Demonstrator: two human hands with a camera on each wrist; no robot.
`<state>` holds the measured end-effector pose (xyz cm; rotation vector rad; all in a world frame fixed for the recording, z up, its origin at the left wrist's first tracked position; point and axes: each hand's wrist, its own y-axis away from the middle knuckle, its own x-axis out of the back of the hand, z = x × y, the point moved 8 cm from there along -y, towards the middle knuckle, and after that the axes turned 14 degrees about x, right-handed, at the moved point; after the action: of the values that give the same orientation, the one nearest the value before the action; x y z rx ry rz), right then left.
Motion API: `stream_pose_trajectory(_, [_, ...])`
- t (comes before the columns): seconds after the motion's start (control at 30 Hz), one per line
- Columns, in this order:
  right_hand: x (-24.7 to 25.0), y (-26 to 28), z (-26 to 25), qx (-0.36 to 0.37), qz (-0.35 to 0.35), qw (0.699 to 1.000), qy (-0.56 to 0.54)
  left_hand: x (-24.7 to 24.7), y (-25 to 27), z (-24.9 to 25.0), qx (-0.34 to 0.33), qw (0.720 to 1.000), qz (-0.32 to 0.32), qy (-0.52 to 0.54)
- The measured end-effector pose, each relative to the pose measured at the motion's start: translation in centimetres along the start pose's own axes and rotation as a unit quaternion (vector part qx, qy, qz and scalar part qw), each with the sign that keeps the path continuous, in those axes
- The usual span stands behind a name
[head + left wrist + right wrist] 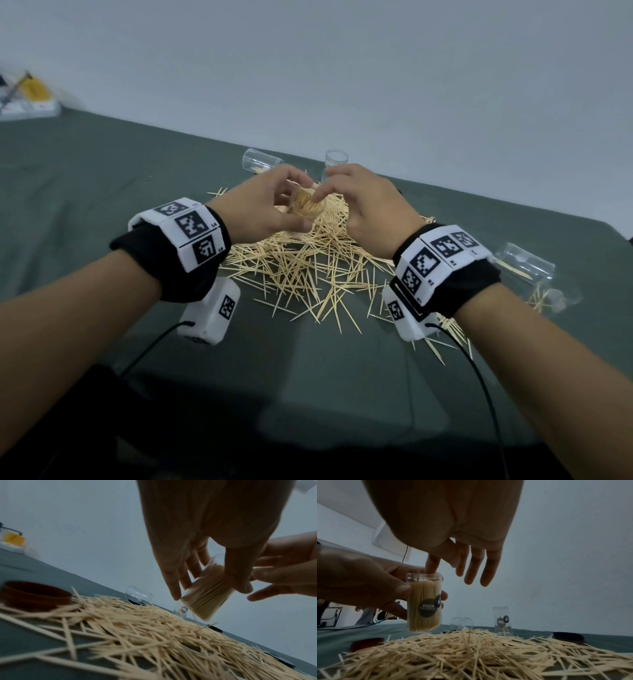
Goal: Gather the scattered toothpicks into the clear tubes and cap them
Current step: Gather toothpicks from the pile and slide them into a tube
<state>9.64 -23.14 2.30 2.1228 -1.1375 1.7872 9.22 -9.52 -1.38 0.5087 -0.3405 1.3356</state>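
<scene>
1. Overhead, the head view shows the left hand [263, 202] curled round a clear plastic tube packed with pale wooden toothpicks [306, 206], held just above the loose heap of scattered toothpicks [308, 267] on the dark green table cloth [102, 178].
2. Only the right wrist view shows that tube upright with its mouth uncapped, a round dark label on its wall, and one toothpick standing taller than the rest.
3. That same view shows the right hand [453, 540] with thumb and forefinger closed together at the tube's mouth, the other fingers [474, 566] spread and relaxed; whether the tips pinch a toothpick is hard to make out.
4. From the left wrist, a dark brown round cap [36, 595] lies at the heap's edge; the head view hides it behind the hands.
5. An upright clear tube with a few toothpicks [502, 620] stands beyond the heap, and an empty clear tube on its side [261, 161] lies near it.
6. Another clear tube lying on its side [527, 270] shows to the right in the head view alone, partly behind the wrist band.
7. Both wrist views are dim and blurred, so label print is unreadable.
</scene>
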Motion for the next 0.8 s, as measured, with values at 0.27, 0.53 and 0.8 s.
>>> stream_pose_trajectory(0.27, [-2.3,-5.3,-3.5,0.017,-0.039,0.999,-0.006,5.4,1.6,-1.9,0.004,0.996,0.048,-0.073])
stream_pose_trajectory(0.53, [-4.8,-10.4,-5.7,-0.024,0.030,0.994,-0.102,12.3,2.9,-7.2,0.074,0.985,0.112,-0.110])
stream_pose_trajectory(0.8, [-13.0,-13.0,-8.5,0.001,-0.178,0.984,-0.003,16.2,4.4,-12.8,0.127,0.976,0.149,-0.097])
